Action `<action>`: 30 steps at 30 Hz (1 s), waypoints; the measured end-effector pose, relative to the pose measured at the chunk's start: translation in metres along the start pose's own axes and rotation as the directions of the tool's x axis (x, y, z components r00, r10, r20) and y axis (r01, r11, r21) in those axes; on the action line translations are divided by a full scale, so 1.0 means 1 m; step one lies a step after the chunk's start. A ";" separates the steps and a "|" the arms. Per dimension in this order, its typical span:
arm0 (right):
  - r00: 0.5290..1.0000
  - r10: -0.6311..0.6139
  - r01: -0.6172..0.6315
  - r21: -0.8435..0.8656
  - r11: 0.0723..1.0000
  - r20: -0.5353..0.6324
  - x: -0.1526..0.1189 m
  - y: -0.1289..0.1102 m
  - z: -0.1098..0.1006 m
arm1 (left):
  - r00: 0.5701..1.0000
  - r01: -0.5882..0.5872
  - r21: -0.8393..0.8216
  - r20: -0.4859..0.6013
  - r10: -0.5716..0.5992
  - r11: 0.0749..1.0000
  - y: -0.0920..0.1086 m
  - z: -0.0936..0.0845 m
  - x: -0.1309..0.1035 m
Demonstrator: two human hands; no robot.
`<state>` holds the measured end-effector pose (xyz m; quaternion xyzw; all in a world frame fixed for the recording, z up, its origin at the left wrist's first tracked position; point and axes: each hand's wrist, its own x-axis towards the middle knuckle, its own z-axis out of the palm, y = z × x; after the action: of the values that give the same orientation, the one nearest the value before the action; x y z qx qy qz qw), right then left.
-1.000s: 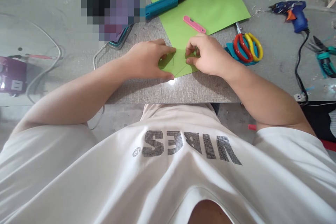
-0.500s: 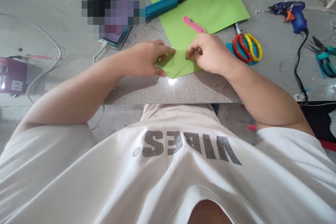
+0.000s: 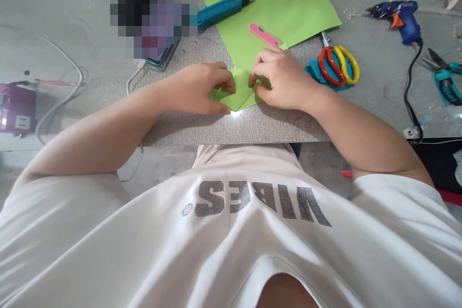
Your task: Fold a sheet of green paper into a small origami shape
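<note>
Hands (image 3: 197,87): both on folded green paper (image 3: 242,82) | pink knife (image 3: 264,34): on green sheet (image 3: 288,14) | scissors (image 3: 332,67): over teal pieces (image 3: 314,73)

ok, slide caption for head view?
Left hand and right hand on folded green paper; teal utility knife beyond, scissors and hot-glue gun at right.

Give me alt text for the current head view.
A person's left hand and right hand touch a small folded green paper near the edge of a gray table. Beyond lie a larger green sheet, a pink tool and a blue cutter; at right, scissors and a glue gun.
</note>
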<state>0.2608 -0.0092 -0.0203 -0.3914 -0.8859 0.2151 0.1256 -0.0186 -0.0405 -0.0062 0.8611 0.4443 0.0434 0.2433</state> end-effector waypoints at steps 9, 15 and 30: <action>0.993 -0.066 0.066 -0.001 0.998 0.093 0.003 0.000 0.011 | 0.998 0.058 0.019 -0.012 -0.058 0.998 0.002 0.007 -0.001; 0.999 -0.012 0.009 0.067 0.998 0.038 0.003 0.002 0.002 | 0.954 0.239 0.087 -0.204 -0.218 0.967 0.025 0.008 -0.016; 0.926 -0.141 0.186 0.097 0.978 -0.351 0.000 -0.001 0.016 | 0.815 -0.057 -0.601 -0.489 -0.311 0.797 -0.005 0.037 0.010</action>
<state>0.2540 -0.0148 -0.0332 -0.3385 -0.8644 0.1893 0.3200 -0.0056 -0.0445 -0.0419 0.6559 0.5193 0.4146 0.3581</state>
